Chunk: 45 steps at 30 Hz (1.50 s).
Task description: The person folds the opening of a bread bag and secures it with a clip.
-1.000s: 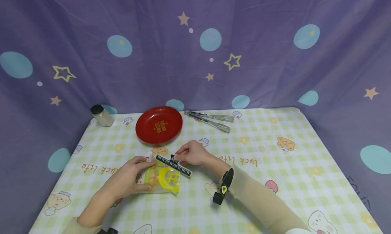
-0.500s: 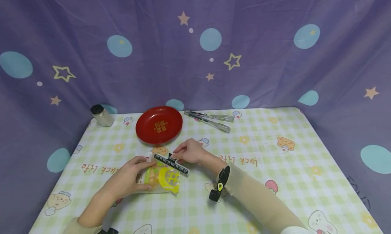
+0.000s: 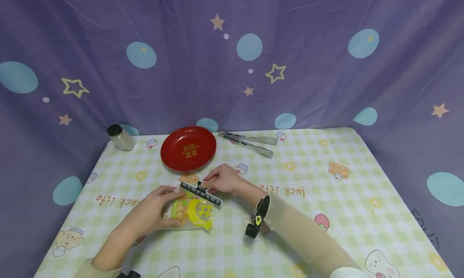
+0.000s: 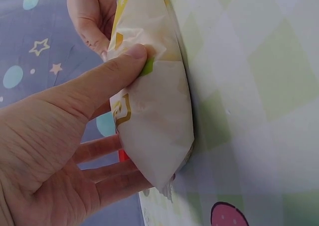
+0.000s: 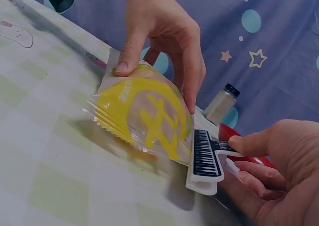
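Observation:
My left hand (image 3: pixel 156 209) holds a clear and yellow plastic food bag (image 5: pixel 149 111) at its left end, thumb on one side and fingers on the other. Pale, rounded contents show through the wrapping in the head view. With thumb and fingers my right hand (image 3: pixel 224 179) pinches the handle of a long bag clip (image 5: pixel 207 154) printed with black and white piano keys. This clip lies slantwise along the bag's far right edge. Whether its jaws have the plastic between them I cannot tell. From the left wrist, the bag's pale side (image 4: pixel 154 106) faces the camera.
Behind the hands lies a red plate (image 3: pixel 188 149) with gold characters. Metal tongs (image 3: pixel 250 143) rest to its right, and a black-lidded jar (image 3: pixel 121 137) stands at the table's back left corner. A purple curtain (image 3: pixel 311 84) hangs behind the checked tablecloth (image 3: pixel 348 213).
My right hand has shifted a little to the left and away from me, carrying the clip along the bag's edge. My left hand and the bag stay nearly where they were.

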{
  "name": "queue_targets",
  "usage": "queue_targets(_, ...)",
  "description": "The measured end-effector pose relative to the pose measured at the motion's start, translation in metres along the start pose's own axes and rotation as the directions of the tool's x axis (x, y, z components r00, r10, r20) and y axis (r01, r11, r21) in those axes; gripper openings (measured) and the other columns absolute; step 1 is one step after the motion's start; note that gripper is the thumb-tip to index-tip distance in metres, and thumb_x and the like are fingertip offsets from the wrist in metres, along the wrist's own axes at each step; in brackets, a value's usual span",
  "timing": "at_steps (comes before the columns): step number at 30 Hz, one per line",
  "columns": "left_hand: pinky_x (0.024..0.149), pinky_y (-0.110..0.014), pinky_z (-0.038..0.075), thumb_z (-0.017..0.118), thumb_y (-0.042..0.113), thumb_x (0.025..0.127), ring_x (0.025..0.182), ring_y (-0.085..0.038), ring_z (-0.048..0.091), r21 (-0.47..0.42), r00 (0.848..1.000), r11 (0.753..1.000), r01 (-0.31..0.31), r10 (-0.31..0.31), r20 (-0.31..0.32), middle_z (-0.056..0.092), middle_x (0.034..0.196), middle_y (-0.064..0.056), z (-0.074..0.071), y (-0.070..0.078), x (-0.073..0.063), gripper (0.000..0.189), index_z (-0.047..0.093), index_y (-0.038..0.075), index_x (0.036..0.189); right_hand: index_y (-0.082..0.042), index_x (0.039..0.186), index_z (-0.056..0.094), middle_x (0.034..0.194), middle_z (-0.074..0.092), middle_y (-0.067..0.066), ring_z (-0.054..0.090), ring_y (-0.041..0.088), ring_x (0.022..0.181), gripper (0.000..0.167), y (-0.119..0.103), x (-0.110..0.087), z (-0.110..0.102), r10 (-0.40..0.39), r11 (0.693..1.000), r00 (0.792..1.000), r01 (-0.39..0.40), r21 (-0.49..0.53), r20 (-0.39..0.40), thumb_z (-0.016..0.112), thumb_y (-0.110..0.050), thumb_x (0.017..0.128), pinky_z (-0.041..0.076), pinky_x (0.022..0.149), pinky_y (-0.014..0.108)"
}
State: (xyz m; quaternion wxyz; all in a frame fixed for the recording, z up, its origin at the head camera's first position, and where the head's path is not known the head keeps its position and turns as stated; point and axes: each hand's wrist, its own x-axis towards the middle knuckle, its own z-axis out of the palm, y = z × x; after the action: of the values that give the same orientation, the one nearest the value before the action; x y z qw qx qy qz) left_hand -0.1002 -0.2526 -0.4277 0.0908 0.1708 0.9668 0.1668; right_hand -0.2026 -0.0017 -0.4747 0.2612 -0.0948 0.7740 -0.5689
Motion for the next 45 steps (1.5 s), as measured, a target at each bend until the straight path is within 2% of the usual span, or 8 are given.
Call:
queue_targets(12, 0.105, -0.063, 0.056, 0.099, 0.04, 0.072, 0.126, -0.038, 0.064, 0.005, 1.0, 1.0, -0.014, 0.014, -0.012, 0.063, 0.14, -0.017, 0.0, 0.0, -0.001, 0.076, 0.071, 0.019, 0.14, -0.009, 0.099, 0.085, 0.081, 0.081, 0.004, 0.079, 0.018, 0.068, 0.012, -0.005, 0.006, 0.004, -0.035, 0.998, 0.999, 0.035, -0.05, -0.004, 0.085, -0.018, 0.091, 0.061, 0.063, 0.026)
queue_targets(22, 0.104, -0.062, 0.056, 0.099, 0.04, 0.072, 0.125, -0.038, 0.065, 0.002, 1.0, 1.0, -0.027, 0.027, -0.015, 0.063, 0.139, -0.016, 0.0, 0.0, -0.002, 0.076, 0.071, 0.018, 0.14, -0.009, 0.098, 0.085, 0.081, 0.081, 0.003, 0.079, 0.018, 0.068, 0.012, -0.013, 0.008, 0.008, -0.031, 0.998, 0.999, 0.03, -0.062, -0.018, 0.086, -0.017, 0.09, 0.062, 0.064, 0.027)
queue_targets(33, 0.104, -0.063, 0.056, 0.099, 0.041, 0.072, 0.127, -0.038, 0.064, -0.003, 1.0, 1.0, -0.013, 0.013, 0.005, 0.062, 0.14, -0.016, -0.002, 0.001, -0.001, 0.077, 0.071, 0.019, 0.14, -0.011, 0.098, 0.085, 0.076, 0.079, 0.0, 0.077, 0.014, 0.065, 0.013, -0.014, 0.013, 0.01, -0.043, 0.993, 0.999, 0.04, -0.111, -0.032, 0.087, -0.021, 0.09, 0.053, 0.055, 0.02)
queue_targets(45, 0.105, -0.063, 0.055, 0.099, 0.043, 0.072, 0.128, -0.038, 0.063, -0.005, 1.0, 1.0, -0.005, 0.006, 0.015, 0.062, 0.141, -0.017, -0.002, 0.001, -0.001, 0.078, 0.071, 0.019, 0.141, -0.009, 0.098, 0.084, 0.077, 0.079, 0.001, 0.077, 0.014, 0.064, 0.013, -0.013, 0.018, 0.015, -0.044, 0.995, 0.998, 0.04, -0.09, -0.042, 0.086, -0.019, 0.09, 0.059, 0.058, 0.023)
